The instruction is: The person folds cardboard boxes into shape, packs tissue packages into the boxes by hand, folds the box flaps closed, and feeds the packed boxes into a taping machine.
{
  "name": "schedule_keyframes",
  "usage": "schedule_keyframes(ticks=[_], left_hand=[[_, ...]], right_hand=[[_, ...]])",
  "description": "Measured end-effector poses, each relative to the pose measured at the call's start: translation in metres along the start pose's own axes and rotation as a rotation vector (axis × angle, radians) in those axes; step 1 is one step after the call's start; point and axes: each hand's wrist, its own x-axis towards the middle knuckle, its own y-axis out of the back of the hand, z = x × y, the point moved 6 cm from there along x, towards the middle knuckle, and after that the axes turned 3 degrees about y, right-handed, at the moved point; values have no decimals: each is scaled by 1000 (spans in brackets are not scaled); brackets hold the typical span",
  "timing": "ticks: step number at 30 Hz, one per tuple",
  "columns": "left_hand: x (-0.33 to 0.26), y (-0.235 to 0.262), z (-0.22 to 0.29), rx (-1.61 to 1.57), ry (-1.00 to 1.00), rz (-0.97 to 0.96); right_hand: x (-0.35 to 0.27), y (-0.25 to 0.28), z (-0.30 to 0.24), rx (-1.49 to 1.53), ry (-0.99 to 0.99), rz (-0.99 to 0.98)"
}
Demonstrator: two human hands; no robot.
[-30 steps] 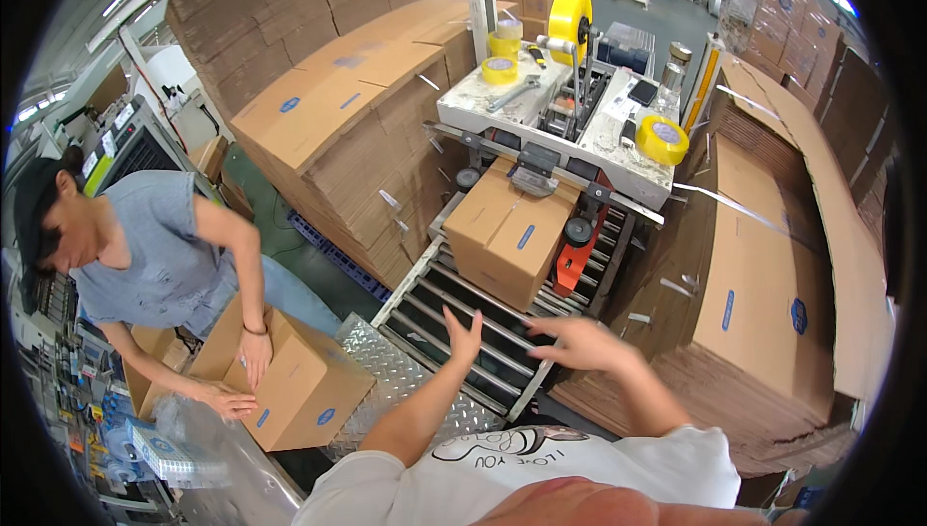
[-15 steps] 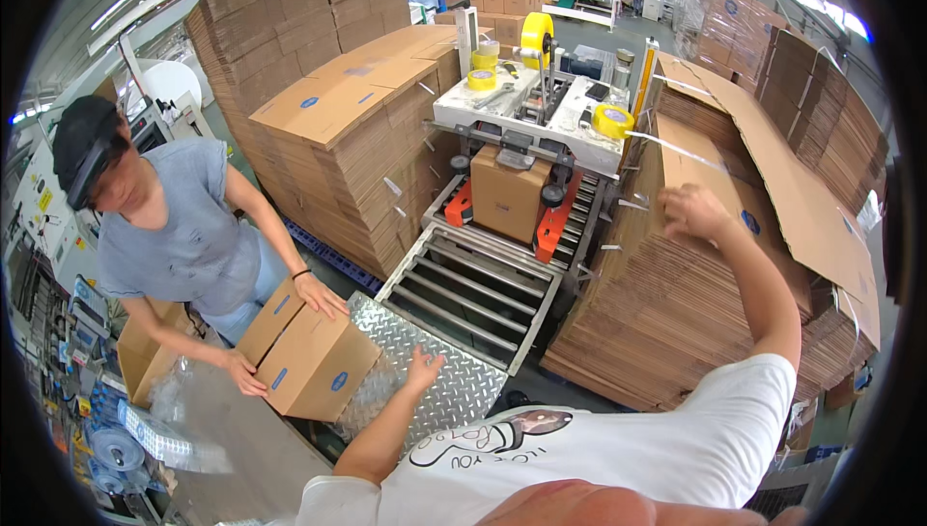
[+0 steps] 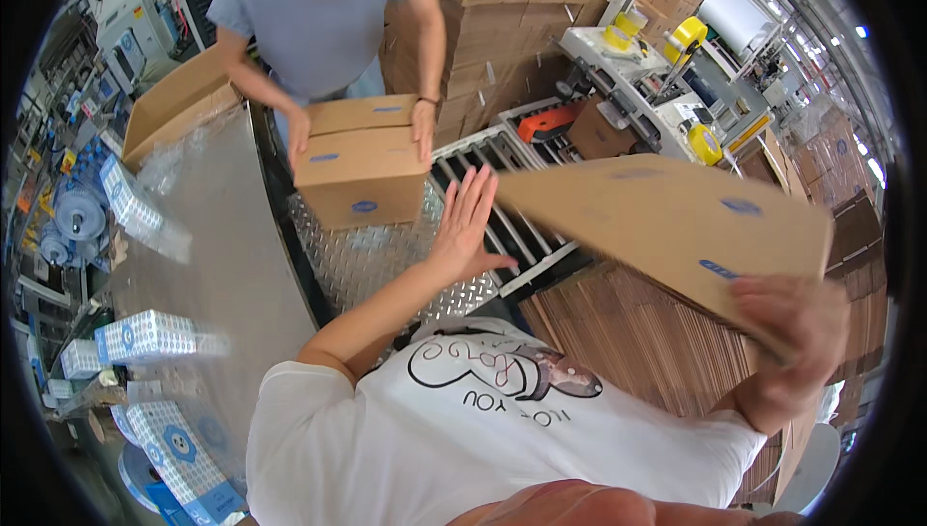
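Note:
My right hand (image 3: 787,328), somewhat blurred, grips the near right edge of a flattened cardboard carton (image 3: 637,217) with blue printed marks. The carton is lifted and tilted above a stack of flat cartons (image 3: 637,333). At its far left end is my left hand (image 3: 465,227), fingers stretched out and thumb apart; whether it touches the cardboard I cannot tell. Just left of that hand, a co-worker (image 3: 323,24) holds a folded-up carton (image 3: 362,164) with both hands over the diamond-pattern metal plate (image 3: 333,251).
A roller conveyor (image 3: 507,227) runs from the plate to a taping machine (image 3: 637,82) with a box (image 3: 599,130) in it. On my left lies a grey table (image 3: 222,236), with patterned packs (image 3: 145,336) along its side. Tall carton stacks (image 3: 512,53) stand behind.
My right hand has taken a flattened carton off the stack and swung it toward me. My left hand has risen, fingers spread. The view has turned left; the co-worker's carton is farther over the plate.

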Motion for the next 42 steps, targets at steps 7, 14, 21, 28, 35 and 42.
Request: schedule_keyframes(ticks=[7, 14, 21, 28, 35, 42], left_hand=[[-30, 81, 4, 210, 37, -6], [-18, 74, 0, 428, 194, -466], [3, 97, -37, 498, 528, -868], [-30, 158, -80, 607, 849, -520], [-43, 193, -96, 252, 1156, -237], [-24, 128, -66, 204, 1058, -159]], right_hand=[[-102, -104, 224, 420, -671, 422], [-155, -339, 203, 1043, -1364, 708], [-158, -331, 220, 1186, -1291, 282], [-4, -358, 197, 674, -649, -372], [40, -393, 164, 907, -155, -740], [-55, -490, 70, 565, 214, -1593]])
